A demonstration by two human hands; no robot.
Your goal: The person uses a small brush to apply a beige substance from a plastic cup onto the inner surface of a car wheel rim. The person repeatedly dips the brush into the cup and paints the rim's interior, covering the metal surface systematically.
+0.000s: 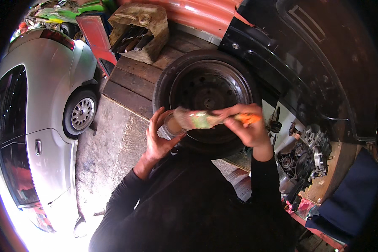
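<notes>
My right hand [248, 131] is closed around the handle of a paintbrush [199, 119]. Its handle end is orange, and its pale bristles point left. In my left hand [154, 140] is a small see-through container [170, 126] with something brownish showing in it. The bristles overlap the container's opening; whether they touch its contents I cannot tell. Beneath both hands a wheel with a black tyre [161, 90] and a dark steel rim [208, 86] lies flat on a wooden bench [132, 80].
A cut-open tan container [159, 46] holding tools stands at the bench's far left. Greasy metal engine parts [313, 155] sit at the right, below a large black vehicle panel [281, 63]. Dark blue cloth [348, 189] lies at the lower right. A silver car [50, 96] stands at the left.
</notes>
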